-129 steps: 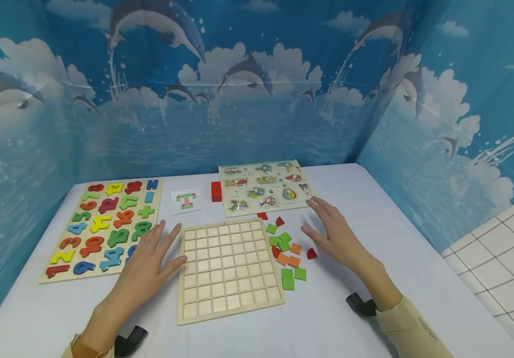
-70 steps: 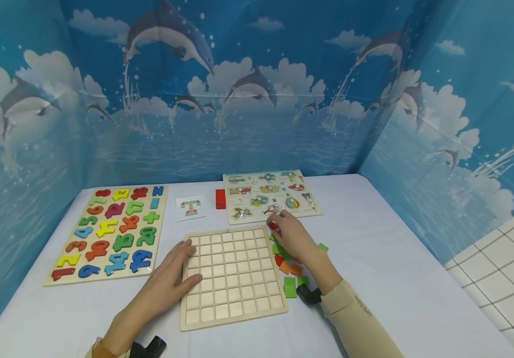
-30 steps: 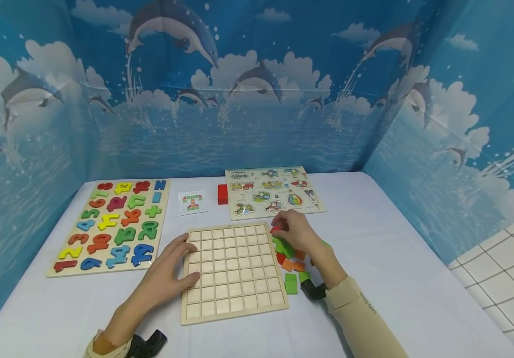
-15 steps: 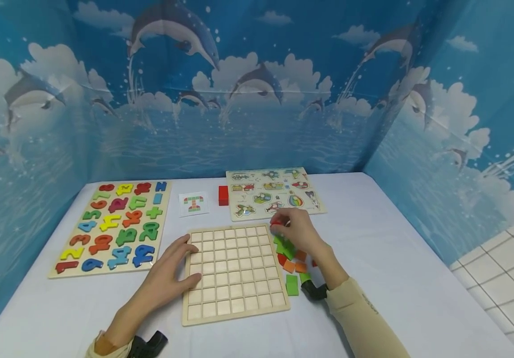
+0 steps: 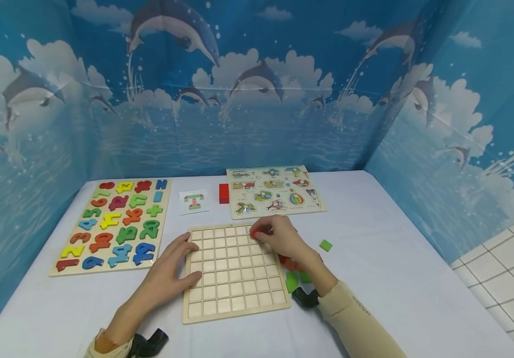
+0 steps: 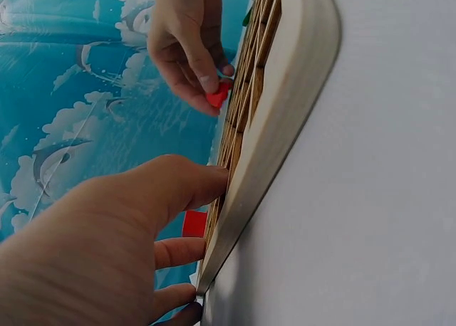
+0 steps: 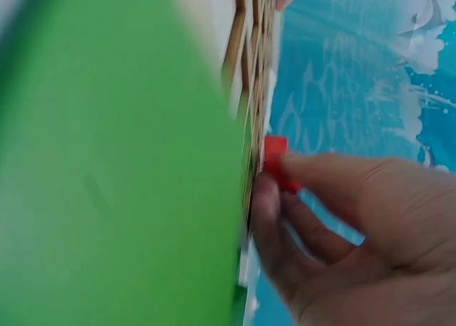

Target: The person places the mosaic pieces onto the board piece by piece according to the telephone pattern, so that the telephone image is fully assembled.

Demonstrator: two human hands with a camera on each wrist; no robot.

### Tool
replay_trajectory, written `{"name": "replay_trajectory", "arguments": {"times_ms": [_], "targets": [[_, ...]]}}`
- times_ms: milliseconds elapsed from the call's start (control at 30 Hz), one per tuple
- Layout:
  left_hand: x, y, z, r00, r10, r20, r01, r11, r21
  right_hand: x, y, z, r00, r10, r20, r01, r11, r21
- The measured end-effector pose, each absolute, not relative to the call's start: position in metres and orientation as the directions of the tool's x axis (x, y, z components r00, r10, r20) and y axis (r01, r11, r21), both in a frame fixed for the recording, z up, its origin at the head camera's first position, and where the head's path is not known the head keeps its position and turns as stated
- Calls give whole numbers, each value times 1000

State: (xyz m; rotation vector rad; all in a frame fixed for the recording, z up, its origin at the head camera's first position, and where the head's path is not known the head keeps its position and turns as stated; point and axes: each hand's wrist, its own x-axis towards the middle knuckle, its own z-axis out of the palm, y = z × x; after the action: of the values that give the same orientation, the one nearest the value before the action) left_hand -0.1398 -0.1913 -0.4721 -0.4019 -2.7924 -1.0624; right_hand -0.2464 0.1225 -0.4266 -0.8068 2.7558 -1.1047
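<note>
A wooden grid board [image 5: 222,278] lies in the middle of the table in the head view. My left hand [image 5: 164,274] rests at its left edge, with the thumb [image 6: 196,183] over the rim and the fingers relaxed. Over the board's upper right cells, my right hand [image 5: 284,239] pinches a small red quarter-round tile [image 6: 218,95] between thumb and fingertips. The right wrist view shows the red tile [image 7: 286,182] close to the grid. Green tiles [image 5: 292,282] and orange tiles [image 5: 289,264] lie right of the board, partly hidden under my right hand and wrist.
A number puzzle board [image 5: 105,233] lies at the left. Behind the grid are a pattern card [image 5: 194,202], a red block [image 5: 223,193] and a vehicle picture puzzle [image 5: 275,194]. One green tile [image 5: 326,245] lies apart at the right. A dolphin-printed curtain [image 5: 257,129] encloses the table.
My right hand has taken the red tile from the pile beyond the board's right corner and moved left with it over the grid. My left hand has come onto the board's left edge.
</note>
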Motion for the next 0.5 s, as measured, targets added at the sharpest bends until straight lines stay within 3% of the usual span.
{"name": "replay_trajectory", "arguments": {"times_ms": [233,500], "targets": [[-141,-192,-473,-955,206,214,296,715,634,-242,115,-429,-915,-374,150,-376,660,-650],[-141,-192,-473,-957,203,209,291,724,626,-242,113,-430,-917,-349,193,-390,678,-623]]}}
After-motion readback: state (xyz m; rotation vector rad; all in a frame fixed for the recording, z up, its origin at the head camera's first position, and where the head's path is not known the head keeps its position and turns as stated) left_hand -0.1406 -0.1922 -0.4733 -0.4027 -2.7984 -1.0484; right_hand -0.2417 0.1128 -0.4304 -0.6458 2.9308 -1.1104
